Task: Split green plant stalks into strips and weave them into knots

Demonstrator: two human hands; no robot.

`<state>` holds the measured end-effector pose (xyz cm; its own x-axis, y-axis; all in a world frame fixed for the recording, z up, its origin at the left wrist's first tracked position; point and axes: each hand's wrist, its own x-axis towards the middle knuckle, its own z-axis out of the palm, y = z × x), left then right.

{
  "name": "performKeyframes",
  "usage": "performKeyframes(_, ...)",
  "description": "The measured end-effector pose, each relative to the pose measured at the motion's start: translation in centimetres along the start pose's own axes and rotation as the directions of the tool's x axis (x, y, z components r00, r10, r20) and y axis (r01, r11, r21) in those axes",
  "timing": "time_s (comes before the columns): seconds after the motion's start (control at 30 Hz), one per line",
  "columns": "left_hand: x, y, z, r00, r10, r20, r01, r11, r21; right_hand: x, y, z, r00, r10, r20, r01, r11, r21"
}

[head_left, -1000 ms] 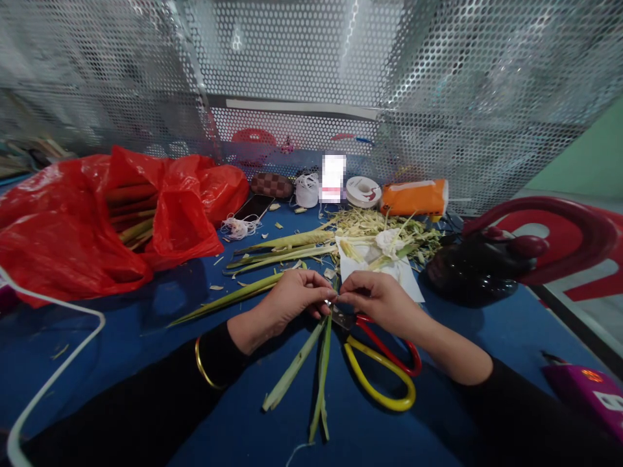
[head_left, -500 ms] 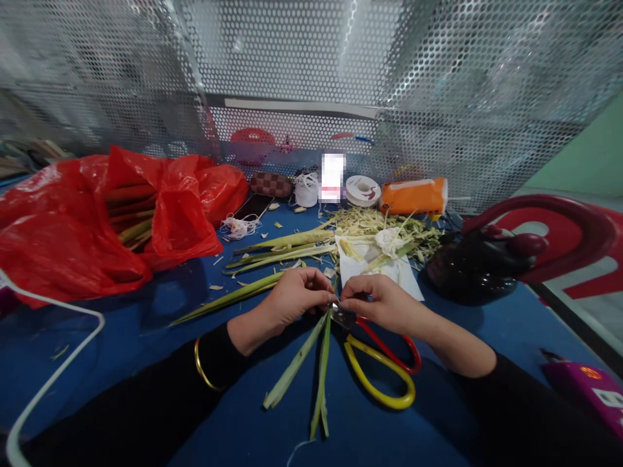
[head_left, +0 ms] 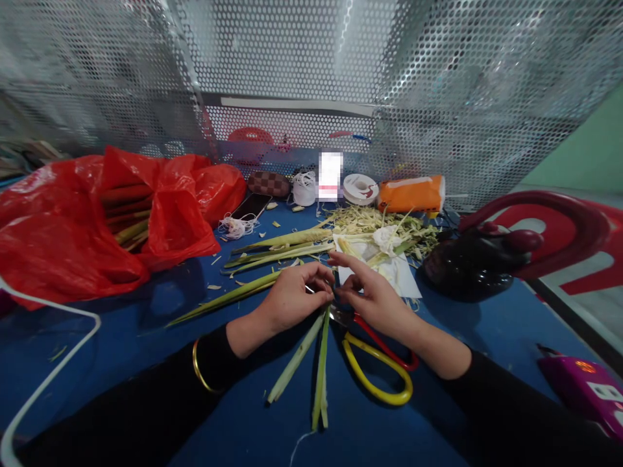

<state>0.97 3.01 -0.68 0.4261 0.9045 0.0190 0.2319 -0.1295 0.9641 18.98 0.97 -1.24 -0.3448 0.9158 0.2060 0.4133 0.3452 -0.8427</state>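
Observation:
Near the middle of the blue table, my left hand (head_left: 296, 295) pinches the upper ends of pale green stalk strips (head_left: 298, 363), which fan out toward me in two bundles. Close against its fingertips is my right hand (head_left: 372, 295), index finger stretched out, with thumb and other fingers bent in together. Whatever those bent fingers hold is too small to make out. Beneath the hands lie scissors (head_left: 379, 373) with one yellow and one red handle, their blades partly covered. A thin white thread (head_left: 298, 444) trails from the lower tips of the strips.
Longer green stalks (head_left: 228, 297) lie left of my hands. Shredded plant bits (head_left: 384, 222) and white paper (head_left: 406, 279) are beyond them. A red plastic bag (head_left: 73, 227) of stalks stands left, a dark teapot (head_left: 467, 269) right. A ribbon spool (head_left: 361, 189) sits by the mesh wall.
My right index finger has lifted and stretched toward my left hand, out of its earlier pinch. My left hand keeps its hold on the strips. The view has shifted slightly.

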Motion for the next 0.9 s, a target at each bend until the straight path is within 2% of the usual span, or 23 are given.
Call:
performKeyframes(0.13,0.0,0.0,0.1,0.999,-0.029,0.019,0.029,1.000,-0.005,0.0,-0.2,-0.1,0.994,-0.077,-0.073,0.075,0.997,-0.032)
performKeyframes(0.23,0.0,-0.1,0.1,1.000,-0.018,0.018,0.018,1.000,-0.004,0.2,0.0,0.0,0.996,-0.038,-0.085,0.037,0.999,-0.009)
performKeyframes(0.3,-0.1,-0.2,0.1,1.000,-0.010,0.019,0.010,1.000,0.005,0.3,0.4,0.1,0.999,-0.010,-0.053,0.012,0.999,0.035)
performKeyframes(0.43,-0.1,-0.2,0.0,0.999,0.001,0.035,-0.002,1.000,0.030,0.3,1.1,0.7,0.988,0.151,0.021,-0.152,0.975,0.165)
performKeyframes(0.53,-0.1,-0.3,0.0,0.999,0.012,0.041,-0.013,1.000,0.017,0.4,1.1,0.9,0.949,0.314,0.027,-0.301,0.879,0.371)
performKeyframes(0.63,0.0,-0.5,0.2,0.999,0.032,0.029,-0.032,0.999,-0.010,0.6,0.6,0.7,0.918,0.385,0.097,-0.383,0.796,0.469)
performKeyframes(0.77,-0.2,-0.5,0.3,0.997,0.062,-0.040,-0.059,0.996,0.060,0.6,-0.1,0.5,0.923,0.379,0.064,-0.357,0.785,0.506)
performKeyframes(0.9,-0.6,-0.3,0.4,0.969,0.166,-0.183,-0.105,0.947,0.302,0.5,-0.5,0.7,0.911,0.406,0.077,-0.376,0.735,0.564)
